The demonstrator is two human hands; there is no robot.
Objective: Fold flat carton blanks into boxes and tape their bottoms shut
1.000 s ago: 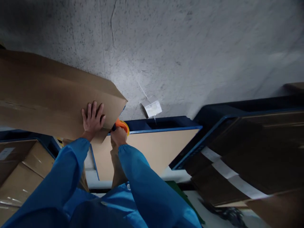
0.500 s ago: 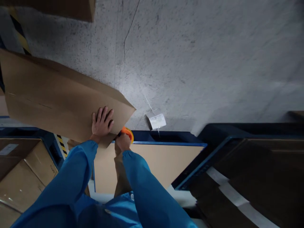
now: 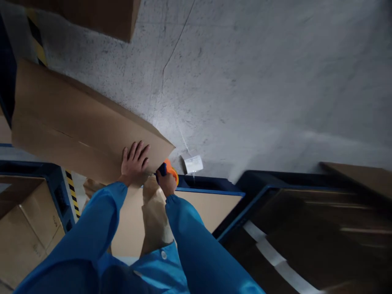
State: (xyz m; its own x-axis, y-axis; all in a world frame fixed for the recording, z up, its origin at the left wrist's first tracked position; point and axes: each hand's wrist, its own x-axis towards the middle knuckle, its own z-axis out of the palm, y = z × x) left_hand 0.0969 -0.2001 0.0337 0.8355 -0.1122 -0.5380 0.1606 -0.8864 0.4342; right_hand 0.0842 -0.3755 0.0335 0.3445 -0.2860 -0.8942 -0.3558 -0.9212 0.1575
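A large brown cardboard box (image 3: 76, 122) is tilted above the concrete floor at the left. My left hand (image 3: 134, 161) lies flat on its near face, fingers stretched out. My right hand (image 3: 167, 183) is closed round an orange and blue tape dispenser (image 3: 169, 170), held against the box's lower corner. A strip of brown tape (image 3: 154, 216) runs from the dispenser down toward my body. Both arms are in blue sleeves.
Blue-framed pallets hold flat cardboard (image 3: 211, 210) just ahead and dark taped boxes (image 3: 306, 232) at the right. More brown boxes (image 3: 24, 228) sit at the lower left. A white label (image 3: 193, 164) lies on the grey floor. Another box (image 3: 101, 16) is at the top left.
The view has tilted, so the box and hands sit a little further right. My right hand has turned the dispenser at the box's corner, showing its blue part. My left hand stays on the box.
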